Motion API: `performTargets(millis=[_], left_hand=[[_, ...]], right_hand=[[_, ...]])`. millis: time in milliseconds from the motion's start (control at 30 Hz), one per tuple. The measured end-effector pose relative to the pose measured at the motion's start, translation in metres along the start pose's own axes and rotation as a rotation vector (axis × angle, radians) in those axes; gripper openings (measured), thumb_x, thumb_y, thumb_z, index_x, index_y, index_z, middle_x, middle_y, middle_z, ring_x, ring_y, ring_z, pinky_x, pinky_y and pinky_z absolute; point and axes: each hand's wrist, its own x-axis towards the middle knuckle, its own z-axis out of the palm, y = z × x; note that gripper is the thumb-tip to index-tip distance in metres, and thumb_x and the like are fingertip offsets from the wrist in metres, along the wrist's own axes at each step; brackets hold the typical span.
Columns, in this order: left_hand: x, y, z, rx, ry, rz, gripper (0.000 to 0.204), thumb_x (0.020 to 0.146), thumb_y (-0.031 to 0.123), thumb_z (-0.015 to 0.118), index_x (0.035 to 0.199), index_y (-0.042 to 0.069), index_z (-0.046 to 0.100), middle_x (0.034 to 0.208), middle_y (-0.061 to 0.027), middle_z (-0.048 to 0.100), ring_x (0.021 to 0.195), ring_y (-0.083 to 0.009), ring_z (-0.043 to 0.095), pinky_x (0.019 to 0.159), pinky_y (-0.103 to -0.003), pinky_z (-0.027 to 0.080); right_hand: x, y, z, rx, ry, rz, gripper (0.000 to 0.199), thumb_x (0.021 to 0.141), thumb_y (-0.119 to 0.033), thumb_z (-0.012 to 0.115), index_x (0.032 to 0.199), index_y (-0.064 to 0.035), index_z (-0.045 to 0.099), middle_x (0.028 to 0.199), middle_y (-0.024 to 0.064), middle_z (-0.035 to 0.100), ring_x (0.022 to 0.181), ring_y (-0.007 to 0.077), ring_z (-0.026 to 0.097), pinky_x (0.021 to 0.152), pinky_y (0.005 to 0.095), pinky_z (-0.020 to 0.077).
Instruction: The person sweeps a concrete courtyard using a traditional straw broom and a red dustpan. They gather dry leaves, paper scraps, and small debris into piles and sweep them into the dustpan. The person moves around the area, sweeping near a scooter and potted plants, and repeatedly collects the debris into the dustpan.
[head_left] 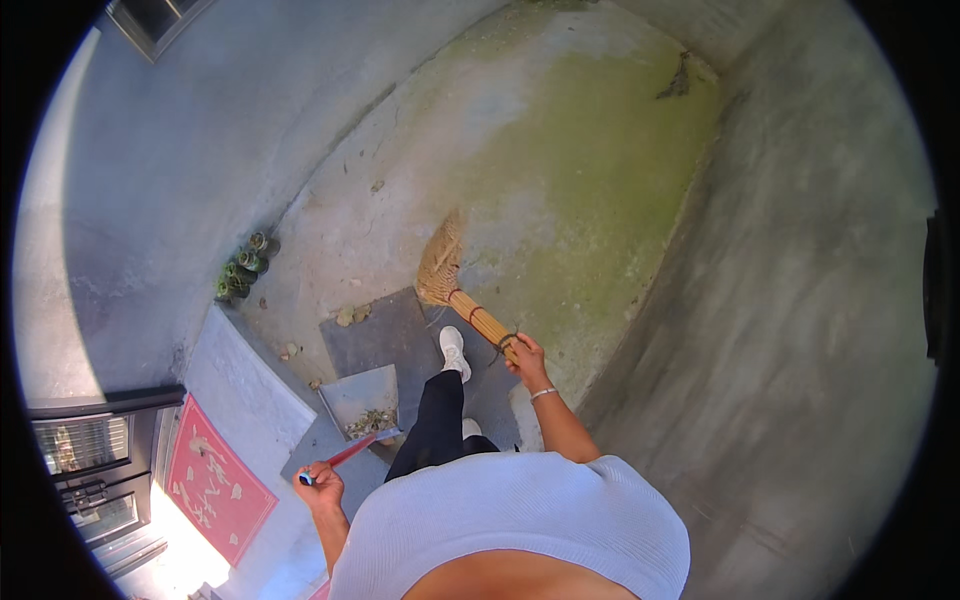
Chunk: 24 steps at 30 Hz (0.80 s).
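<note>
1. We are finding the right grip (527, 362) wrapped round the broom (470, 307) at one end, apparently for reach; the bristles (439, 262) are lying ahead and left of that grip.
2. We are noting the left grip (321, 487) holding the dustpan (358, 392) by its red handle (352, 449), presumably for steadiness; the dustpan, carrying litter (372, 422), is lying ahead and right.

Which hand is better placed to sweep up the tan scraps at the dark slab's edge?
Probably the right hand: it grips the broom, whose bristles are near the scraps, while the left hand holds the red-handled dustpan.
</note>
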Motion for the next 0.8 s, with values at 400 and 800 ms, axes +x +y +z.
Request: performTargets(millis=[400,800], left_hand=[[0.214,-0.266,0.293,0.114,0.015,-0.163,0.015,0.069,0.018,0.052,0.067,0.009,0.04,0.059,-0.005,0.045,0.05,-0.0146,0.047,0.039,-0.023,0.037],[0.386,-0.624,0.68,0.174,0.009,-0.186,0.013,0.069,0.018,0.049,0.068,0.01,0.039,0.057,-0.0036,0.043,0.048,-0.0132,0.047,0.037,-0.021,0.034]], right_hand=[[0.097,-0.191,-0.184,-0.068,0.325,0.275,0.017,0.073,-0.008,0.063,0.086,-0.0054,0.051,0.076,0.0145,0.055,0.062,0.0306,0.058,0.048,0.0454,0.0513],[0.403,-0.413,-0.223,-0.467,0.46,0.148,0.021,0.065,-0.016,0.07,0.074,-0.0019,0.057,0.069,0.0149,0.057,0.063,0.0306,0.057,0.054,0.0464,0.0503]])
